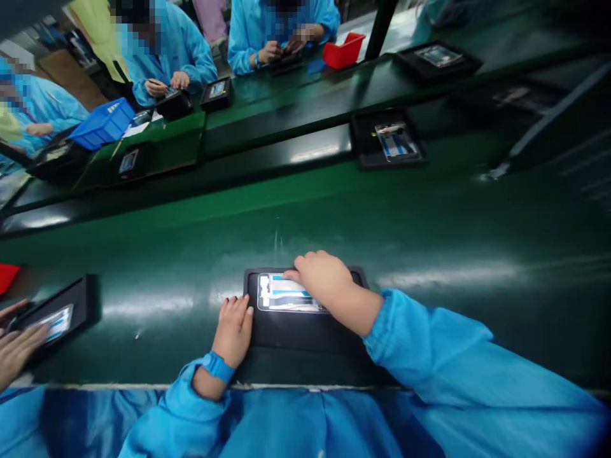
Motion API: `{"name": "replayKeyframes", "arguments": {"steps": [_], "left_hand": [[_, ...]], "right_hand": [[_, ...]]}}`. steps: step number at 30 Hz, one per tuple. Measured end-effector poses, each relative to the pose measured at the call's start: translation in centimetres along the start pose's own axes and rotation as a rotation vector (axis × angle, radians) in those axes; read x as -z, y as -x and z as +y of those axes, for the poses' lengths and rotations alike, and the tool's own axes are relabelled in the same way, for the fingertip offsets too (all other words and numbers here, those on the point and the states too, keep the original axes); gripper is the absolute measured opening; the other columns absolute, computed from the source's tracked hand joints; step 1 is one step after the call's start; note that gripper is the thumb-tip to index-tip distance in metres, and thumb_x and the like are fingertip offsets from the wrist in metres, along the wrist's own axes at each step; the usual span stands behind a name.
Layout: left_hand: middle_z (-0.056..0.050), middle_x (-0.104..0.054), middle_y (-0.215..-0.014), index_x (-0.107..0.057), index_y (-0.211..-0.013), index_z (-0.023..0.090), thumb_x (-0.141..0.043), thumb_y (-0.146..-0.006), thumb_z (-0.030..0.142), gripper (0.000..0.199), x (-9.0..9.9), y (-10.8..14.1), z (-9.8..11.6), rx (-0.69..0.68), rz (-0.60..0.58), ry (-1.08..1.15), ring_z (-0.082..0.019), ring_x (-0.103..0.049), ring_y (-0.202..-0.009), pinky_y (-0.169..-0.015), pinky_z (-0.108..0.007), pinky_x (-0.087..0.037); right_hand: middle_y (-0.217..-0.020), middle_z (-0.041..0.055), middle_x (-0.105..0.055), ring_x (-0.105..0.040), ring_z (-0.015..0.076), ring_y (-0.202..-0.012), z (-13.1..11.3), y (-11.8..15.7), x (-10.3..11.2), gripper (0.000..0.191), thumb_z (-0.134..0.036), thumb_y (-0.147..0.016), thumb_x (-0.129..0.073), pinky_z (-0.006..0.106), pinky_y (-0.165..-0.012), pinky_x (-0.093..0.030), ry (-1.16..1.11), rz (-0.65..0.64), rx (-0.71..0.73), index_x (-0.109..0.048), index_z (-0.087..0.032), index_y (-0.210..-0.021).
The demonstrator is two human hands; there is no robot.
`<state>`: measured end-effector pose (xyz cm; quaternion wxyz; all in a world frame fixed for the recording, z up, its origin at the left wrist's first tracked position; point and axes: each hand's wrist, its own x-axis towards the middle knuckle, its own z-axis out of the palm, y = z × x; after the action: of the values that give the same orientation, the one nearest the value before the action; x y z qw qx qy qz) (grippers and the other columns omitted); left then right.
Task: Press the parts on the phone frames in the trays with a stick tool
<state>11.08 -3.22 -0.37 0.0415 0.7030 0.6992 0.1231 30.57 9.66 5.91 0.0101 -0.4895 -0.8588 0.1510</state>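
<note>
A black tray (296, 332) lies on the green bench in front of me. In its recess sits an opened phone (289, 294) with a pale frame, silvery parts and blue strips. My left hand (233, 327) rests against the tray's left edge, fingers stretched out, a blue band at the wrist. Over the right part of the phone is my right hand (324, 277), its fingers curled down near the tray's far rim and the thumb above the phone. Its fingertips are hidden, so whatever it grips does not show.
At the left, a neighbour's hands (21, 346) are on another black tray (83, 296). Across the bench, co-workers in blue sit behind a blue bin (102, 124) and a red bin (344, 51). Another tray (367, 146) with a device lies beyond mine. A metal bar (548, 127) slants at right.
</note>
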Motion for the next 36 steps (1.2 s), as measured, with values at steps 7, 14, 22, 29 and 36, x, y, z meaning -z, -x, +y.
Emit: {"name": "replayKeyframes", "arguments": {"steps": [7, 14, 22, 29, 36], "left_hand": [[-0.008, -0.059, -0.1, -0.058, -0.1, 0.017, -0.036, -0.085, 0.025, 0.027, 1.7, -2.1, 5.1, -0.253, 0.076, -0.074, -0.029, -0.044, -0.105, -0.092, -0.052, -0.033], [-0.007, -0.059, -0.098, -0.058, -0.1, 0.02, -0.042, -0.083, 0.023, 0.024, 0.7, -3.1, 7.5, -0.439, -0.041, -0.045, -0.027, -0.045, -0.103, -0.09, -0.049, -0.036], [-0.007, -0.06, -0.095, -0.057, -0.099, 0.018, -0.042, -0.081, 0.018, 0.023, 0.4, -3.0, 8.7, -0.491, -0.076, 0.037, -0.024, -0.047, -0.101, -0.092, -0.048, -0.036], [-0.004, -0.062, -0.073, -0.058, -0.084, 0.018, -0.036, -0.085, 0.022, 0.022, 0.2, -2.2, 10.1, -0.511, 0.003, 0.265, -0.017, -0.054, -0.082, -0.085, -0.037, -0.044], [-0.004, -0.058, -0.069, -0.058, -0.082, 0.019, -0.036, -0.084, 0.02, 0.022, -0.3, -1.7, 11.1, -0.45, 0.077, 0.254, -0.017, -0.054, -0.08, -0.084, -0.038, -0.045]], "right_hand": [[-0.085, 0.0058, -0.063, -0.055, 0.0193, -0.082, 3.5, 4.1, 0.5, 0.035, -0.034, -0.089, -0.028, 0.028, -0.069, -0.038, -0.183, 0.014, -0.165, -0.061, -0.02, -0.092], [-0.093, 0.0062, -0.062, -0.055, 0.0221, -0.081, 1.4, 9.8, -1.6, 0.026, -0.036, -0.082, -0.047, 0.031, -0.07, -0.04, -0.205, -0.055, 0.022, -0.059, -0.019, -0.098], [-0.082, 0.0063, -0.064, -0.056, 0.0208, -0.077, 0.8, 10.0, -1.8, 0.028, -0.027, -0.087, -0.036, 0.032, -0.07, -0.039, -0.295, -0.048, -0.073, -0.062, -0.018, -0.083], [-0.06, -0.0001, -0.058, -0.051, 0.0133, -0.055, 2.0, 10.4, -1.1, 0.031, -0.044, -0.08, -0.042, 0.023, -0.049, -0.037, -0.944, -0.289, -0.425, -0.06, -0.02, -0.07], [-0.062, -0.0009, -0.053, -0.042, 0.0071, -0.043, 2.0, 10.4, -2.4, 0.021, -0.036, -0.077, -0.05, 0.018, -0.035, -0.031, -1.439, -0.355, -0.626, -0.055, -0.017, -0.069]]}}
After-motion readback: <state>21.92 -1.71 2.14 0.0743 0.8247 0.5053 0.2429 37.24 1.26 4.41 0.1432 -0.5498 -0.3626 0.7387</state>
